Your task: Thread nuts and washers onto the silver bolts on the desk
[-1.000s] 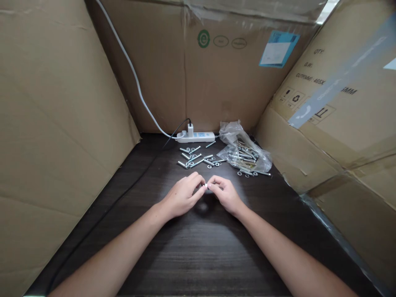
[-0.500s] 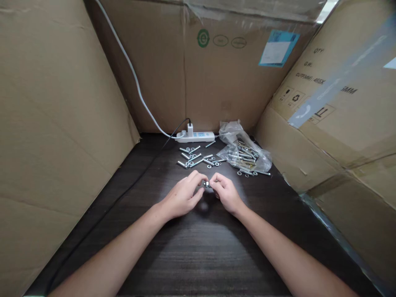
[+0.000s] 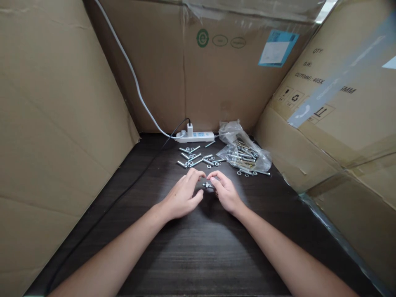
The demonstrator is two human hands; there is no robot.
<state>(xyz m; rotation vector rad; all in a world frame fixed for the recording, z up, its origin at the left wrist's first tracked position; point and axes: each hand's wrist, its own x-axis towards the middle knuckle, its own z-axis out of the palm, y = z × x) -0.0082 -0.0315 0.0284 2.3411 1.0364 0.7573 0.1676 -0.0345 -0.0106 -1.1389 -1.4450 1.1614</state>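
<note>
Table: dark wood grain, lying between cardboard walls.
Hands: left hand and right hand pinching one bolt just above the table.
Beyond: loose bolts, bag, power strip.

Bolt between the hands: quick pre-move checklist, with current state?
1. Bolt pinched by both hands: ok.
2. Left hand fingertips at the bolt's end: ok.
3. Right hand gripping the shank: ok.
4. Nut seated on the thread: cannot tell, too small.
5. Loose bolts apart from the hands: ok.
6. Bag apart from the right hand: ok.
</note>
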